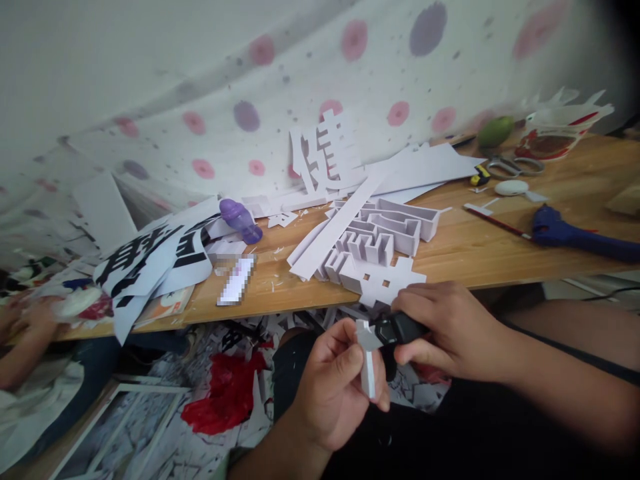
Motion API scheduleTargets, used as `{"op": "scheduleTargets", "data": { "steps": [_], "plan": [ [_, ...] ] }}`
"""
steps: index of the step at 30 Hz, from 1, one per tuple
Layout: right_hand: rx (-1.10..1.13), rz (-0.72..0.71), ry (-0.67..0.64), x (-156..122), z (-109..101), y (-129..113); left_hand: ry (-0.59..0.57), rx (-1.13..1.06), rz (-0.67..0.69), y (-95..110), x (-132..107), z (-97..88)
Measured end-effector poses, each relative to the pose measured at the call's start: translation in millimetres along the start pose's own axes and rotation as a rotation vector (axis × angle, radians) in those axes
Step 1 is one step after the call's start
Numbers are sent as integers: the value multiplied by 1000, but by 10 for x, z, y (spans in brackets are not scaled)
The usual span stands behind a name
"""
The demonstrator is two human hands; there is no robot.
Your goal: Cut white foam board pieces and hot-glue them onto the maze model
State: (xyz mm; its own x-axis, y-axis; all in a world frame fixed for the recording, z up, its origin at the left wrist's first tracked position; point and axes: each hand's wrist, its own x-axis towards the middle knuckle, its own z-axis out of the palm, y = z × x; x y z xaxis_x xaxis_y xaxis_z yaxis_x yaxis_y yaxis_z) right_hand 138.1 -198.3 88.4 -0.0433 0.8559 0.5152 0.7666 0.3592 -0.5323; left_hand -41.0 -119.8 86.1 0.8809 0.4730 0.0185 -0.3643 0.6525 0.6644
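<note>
Head view: left grip [336, 387] at 6 o'clock, pinching a small, narrow white board piece [369, 377]; right grip [447, 327] at 4 o'clock, wrapped round a black-handled hand tool [403, 328], its end at the piece's top. Looks like trimming; next move calls for a steady pinch, fingers clear. Piece lies between left fingertips, 8 o'clock from right grip, off the light-brown wooden surface [493, 250].

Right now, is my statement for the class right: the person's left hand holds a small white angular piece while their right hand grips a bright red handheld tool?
Not quite: one colour is wrong. In the head view, the person's right hand grips a black handheld tool, not a bright red one. The left hand does hold a small white angular piece, as you say.
</note>
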Motion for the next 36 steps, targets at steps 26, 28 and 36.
{"op": "scheduleTargets", "data": {
  "steps": [26, 28, 36],
  "plan": [
    [27, -22, -29, 12, 25, -31, 37, 44, -19, 12, 0, 14],
    [6, 4, -4, 10, 17, -25, 31, 46, -2, 13, 6, 21],
    [-55, 143, 40, 33, -43, 95, -3, 91, -17, 0, 11, 14]
  ]
}}
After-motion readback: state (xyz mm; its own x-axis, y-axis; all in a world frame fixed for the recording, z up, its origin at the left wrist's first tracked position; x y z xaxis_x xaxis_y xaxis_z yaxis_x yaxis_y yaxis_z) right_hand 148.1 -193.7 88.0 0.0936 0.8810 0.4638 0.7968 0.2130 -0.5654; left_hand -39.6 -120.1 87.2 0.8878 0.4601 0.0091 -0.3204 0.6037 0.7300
